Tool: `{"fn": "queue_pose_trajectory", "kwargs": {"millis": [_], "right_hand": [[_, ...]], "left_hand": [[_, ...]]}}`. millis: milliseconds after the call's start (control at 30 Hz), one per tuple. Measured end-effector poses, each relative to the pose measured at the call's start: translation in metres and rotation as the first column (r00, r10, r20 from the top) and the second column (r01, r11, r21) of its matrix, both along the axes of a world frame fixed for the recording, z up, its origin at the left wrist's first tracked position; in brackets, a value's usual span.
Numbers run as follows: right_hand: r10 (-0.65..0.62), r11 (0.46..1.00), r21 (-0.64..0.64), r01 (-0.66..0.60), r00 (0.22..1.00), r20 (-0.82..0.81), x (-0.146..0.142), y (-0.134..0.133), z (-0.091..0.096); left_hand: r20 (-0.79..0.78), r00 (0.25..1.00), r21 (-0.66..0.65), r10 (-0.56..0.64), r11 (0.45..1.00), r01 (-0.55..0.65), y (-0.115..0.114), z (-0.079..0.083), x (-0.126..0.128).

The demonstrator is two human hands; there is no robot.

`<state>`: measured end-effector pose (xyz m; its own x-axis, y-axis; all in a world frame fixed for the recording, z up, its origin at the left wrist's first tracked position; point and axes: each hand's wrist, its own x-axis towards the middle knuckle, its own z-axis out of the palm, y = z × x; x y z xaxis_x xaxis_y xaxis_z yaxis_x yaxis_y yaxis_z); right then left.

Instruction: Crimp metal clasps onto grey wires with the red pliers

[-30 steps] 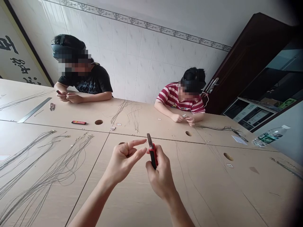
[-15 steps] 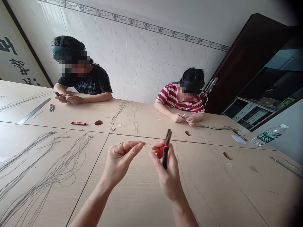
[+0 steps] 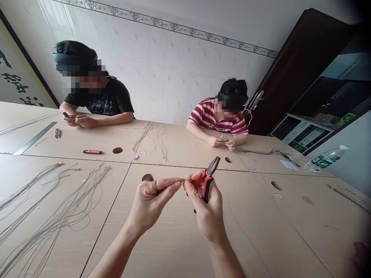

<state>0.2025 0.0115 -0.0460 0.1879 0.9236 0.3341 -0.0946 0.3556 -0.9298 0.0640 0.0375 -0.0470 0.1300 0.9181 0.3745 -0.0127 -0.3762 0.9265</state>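
Observation:
My left hand (image 3: 155, 200) pinches thumb against forefinger on something too small to make out. Against those fingertips, my right hand (image 3: 209, 210) brings its own thumb and forefinger together. Pliers (image 3: 207, 187) with red and black handles lie in the right palm, their metal jaws pointing up and slightly parted. Both hands are above the light wooden table (image 3: 162, 247). On the left, bundles of thin dark cords (image 3: 87, 200) with small metal ends lie spread out.
Across the table sit a person in a black shirt (image 3: 108, 98) and one in a striped shirt (image 3: 204, 114), hands on small items. A metal ruler (image 3: 36, 138), a red-black stick-shaped item (image 3: 92, 151), a water bottle (image 3: 327, 159) and a round table hole (image 3: 147, 177) are around.
My hands have come together, fingertips now meeting. The pliers have turned in my right hand, jaws leaning right, handles more spread. The view has shifted slightly.

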Motion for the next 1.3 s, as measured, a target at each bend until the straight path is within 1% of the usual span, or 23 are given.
{"fn": "queue_pose_trajectory", "kwargs": {"millis": [200,367,433,567,733,1033,1167,1300], "right_hand": [[0.004,0.993,0.117,-0.007,1.000,0.027,0.000,0.004,-0.004],[0.052,0.985,0.162,-0.053,0.999,0.015,0.001,0.004,-0.004],[0.047,0.984,0.173,-0.050,0.999,0.022,0.001,0.004,-0.005],[-0.011,0.984,0.176,0.001,0.998,0.056,0.003,0.006,-0.006],[-0.041,0.984,0.178,0.028,0.997,0.072,0.004,0.007,-0.007],[0.030,0.982,0.185,-0.048,0.995,0.098,0.001,0.006,-0.007],[0.055,0.981,0.181,-0.075,0.992,0.111,0.001,0.006,-0.008],[0.094,0.981,0.163,-0.106,0.992,0.079,0.000,0.006,-0.007]], "left_hand": [[-0.038,0.998,-0.002,0.053,0.999,-0.053,0.001,-0.003,-0.001],[-0.035,0.997,-0.016,0.061,0.998,-0.062,0.001,-0.006,-0.002],[-0.025,0.999,-0.040,0.047,0.998,-0.048,0.001,-0.004,-0.002],[0.016,1.000,-0.117,0.014,0.993,-0.012,0.001,0.004,-0.006],[0.047,0.998,-0.118,-0.039,0.992,0.045,0.004,0.008,-0.009],[0.129,0.984,-0.112,-0.124,0.984,0.139,-0.002,0.009,-0.003],[0.119,0.984,-0.068,-0.130,0.988,0.139,-0.001,0.007,-0.004],[0.100,0.988,-0.035,-0.121,0.992,0.125,0.001,0.006,-0.003]]}}
